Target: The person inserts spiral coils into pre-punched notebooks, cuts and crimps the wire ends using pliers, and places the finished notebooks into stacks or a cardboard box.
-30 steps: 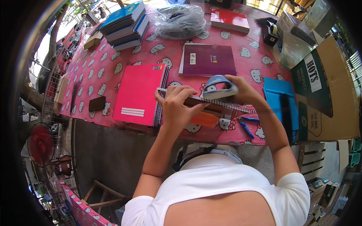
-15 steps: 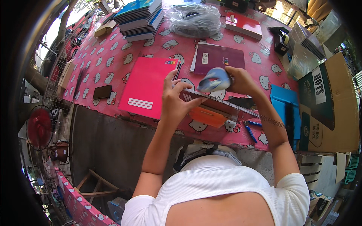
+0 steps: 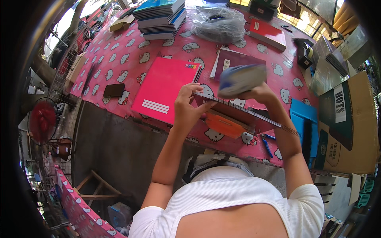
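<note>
Maroon spiral notebook (image 3: pixel 239 112), head view: held on edge over the pink tablecloth (image 3: pixel 135 49), coil uppermost. Left hand (image 3: pixel 189 104): thumb and fingers, slightly parted, pinch its left end. Right hand (image 3: pixel 258 93): wrapped around a motion-blurred blue-and-grey object (image 3: pixel 243 80).
</note>
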The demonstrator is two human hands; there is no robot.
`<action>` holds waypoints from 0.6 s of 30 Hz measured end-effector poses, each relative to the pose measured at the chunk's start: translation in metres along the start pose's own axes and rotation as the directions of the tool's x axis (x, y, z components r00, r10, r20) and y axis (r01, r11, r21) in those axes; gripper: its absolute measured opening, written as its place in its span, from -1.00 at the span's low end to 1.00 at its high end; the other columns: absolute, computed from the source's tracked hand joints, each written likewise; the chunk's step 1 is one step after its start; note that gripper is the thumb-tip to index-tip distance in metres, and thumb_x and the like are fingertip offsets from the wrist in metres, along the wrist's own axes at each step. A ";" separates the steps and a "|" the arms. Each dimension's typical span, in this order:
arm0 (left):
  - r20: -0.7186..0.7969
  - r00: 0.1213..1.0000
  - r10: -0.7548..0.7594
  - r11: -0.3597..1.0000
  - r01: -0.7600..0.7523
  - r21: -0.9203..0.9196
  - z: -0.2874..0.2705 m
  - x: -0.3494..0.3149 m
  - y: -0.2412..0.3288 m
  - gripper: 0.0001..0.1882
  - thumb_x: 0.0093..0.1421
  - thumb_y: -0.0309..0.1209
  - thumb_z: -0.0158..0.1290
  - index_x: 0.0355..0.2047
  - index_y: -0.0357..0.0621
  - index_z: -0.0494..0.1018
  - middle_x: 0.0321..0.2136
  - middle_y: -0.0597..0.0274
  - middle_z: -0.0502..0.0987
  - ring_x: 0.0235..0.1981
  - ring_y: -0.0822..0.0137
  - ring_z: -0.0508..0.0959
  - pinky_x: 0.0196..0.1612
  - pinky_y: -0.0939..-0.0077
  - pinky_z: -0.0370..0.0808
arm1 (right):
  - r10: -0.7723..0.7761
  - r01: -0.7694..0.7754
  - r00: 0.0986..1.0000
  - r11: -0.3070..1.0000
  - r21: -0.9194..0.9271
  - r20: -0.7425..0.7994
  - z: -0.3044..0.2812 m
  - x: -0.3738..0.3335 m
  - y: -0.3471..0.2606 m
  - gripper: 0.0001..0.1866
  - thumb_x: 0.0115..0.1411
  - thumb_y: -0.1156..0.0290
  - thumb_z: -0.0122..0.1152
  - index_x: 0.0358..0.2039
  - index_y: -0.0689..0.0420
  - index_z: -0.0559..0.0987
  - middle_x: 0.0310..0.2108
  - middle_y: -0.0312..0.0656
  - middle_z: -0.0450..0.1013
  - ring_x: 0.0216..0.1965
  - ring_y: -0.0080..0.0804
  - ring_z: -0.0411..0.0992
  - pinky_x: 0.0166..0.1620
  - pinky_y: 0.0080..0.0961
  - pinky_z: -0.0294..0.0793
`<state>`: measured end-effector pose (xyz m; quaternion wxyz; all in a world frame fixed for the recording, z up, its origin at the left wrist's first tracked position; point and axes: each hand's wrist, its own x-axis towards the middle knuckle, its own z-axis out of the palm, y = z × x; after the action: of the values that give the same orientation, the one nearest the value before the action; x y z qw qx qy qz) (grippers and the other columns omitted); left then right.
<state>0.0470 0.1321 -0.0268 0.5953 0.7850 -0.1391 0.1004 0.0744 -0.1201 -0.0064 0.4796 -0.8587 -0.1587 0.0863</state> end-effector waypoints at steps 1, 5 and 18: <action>-0.010 1.000 0.000 1.000 0.000 0.001 0.000 0.001 -0.006 -0.47 -0.19 -0.38 0.41 -0.20 -0.18 0.43 -0.12 0.11 0.45 -0.13 0.29 0.51 -0.17 0.46 0.48 | -0.125 0.123 0.992 0.844 0.521 -0.032 0.002 -0.002 0.002 -0.41 -0.30 0.56 0.44 -0.14 0.20 0.48 -0.29 -0.18 0.53 -0.22 -0.42 0.48 -0.18 -0.39 0.49; -0.016 1.000 -0.023 0.938 0.016 -0.347 0.004 0.004 -0.014 -0.41 -0.07 -0.54 0.32 -0.03 -0.17 0.29 -0.21 0.23 0.44 -0.17 0.43 0.51 -0.16 0.58 0.47 | 0.009 -0.027 0.999 0.937 -0.349 -0.053 -0.007 0.024 -0.004 -0.35 -0.28 0.62 0.37 -0.04 0.22 0.47 -0.28 -0.29 0.51 -0.25 -0.51 0.45 -0.20 -0.43 0.48; 0.007 0.995 -0.100 0.903 0.094 -0.420 -0.006 0.003 -0.023 -0.59 0.07 -0.74 0.10 -0.04 -0.26 0.44 -0.22 0.17 0.54 -0.17 0.45 0.53 -0.09 0.61 0.49 | -0.069 0.017 0.994 0.863 -0.505 -0.083 0.006 0.044 -0.006 -0.34 -0.30 0.58 0.40 -0.05 0.12 0.49 -0.34 -0.16 0.55 -0.34 -0.39 0.53 -0.28 -0.43 0.50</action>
<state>0.0576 0.1434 -0.0447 0.7554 0.6438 -0.1138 0.0439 0.1126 -0.0968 -0.0043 0.2482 -0.9534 -0.1710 -0.0113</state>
